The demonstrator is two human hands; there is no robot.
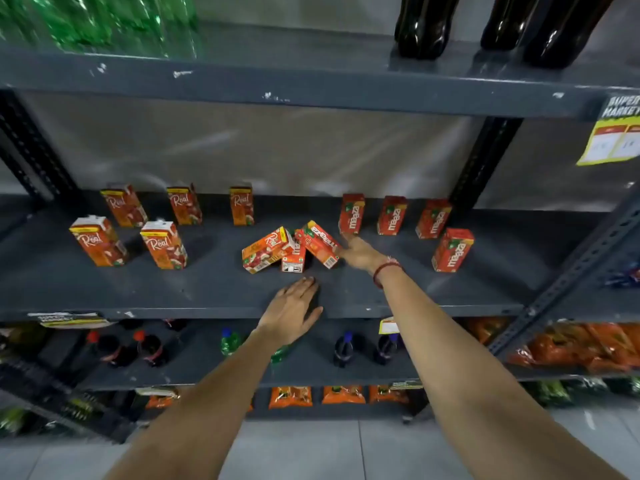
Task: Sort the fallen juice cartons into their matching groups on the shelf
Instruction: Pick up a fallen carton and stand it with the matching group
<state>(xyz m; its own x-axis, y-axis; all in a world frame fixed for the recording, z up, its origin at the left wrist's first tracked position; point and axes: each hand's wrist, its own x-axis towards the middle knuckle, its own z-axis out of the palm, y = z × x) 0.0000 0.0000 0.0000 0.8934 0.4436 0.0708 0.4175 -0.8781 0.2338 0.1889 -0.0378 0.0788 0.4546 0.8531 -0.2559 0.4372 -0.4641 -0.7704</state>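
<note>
Three fallen cartons lie in a heap at the middle of the grey shelf [207, 289], and everything else is best placed against that heap. The fallen Real carton [267, 250] forms its left side, a fallen Maaza carton [320, 243] leans on its right side, and a third carton [293, 259] is wedged between and under them. To the left of the heap the Real group [162, 244] stands upright; to its right stands the Maaza group [351, 213]. The right hand [360, 252] touches the right edge of the leaning Maaza carton, fingers loosely spread, not yet closed on it as far as I can tell. The left hand [292, 303] hovers flat and open just in front of the heap, holding nothing. The likely trouble: the cartons prop each other, so pulling the Maaza one away may tip the wedged carton or roll the Real one toward the shelf's front lip. The right wrist also passes close to the nearest upright Maaza carton, which a careless sweep could topple. Similar orange colouring invites a mis-sort.
</note>
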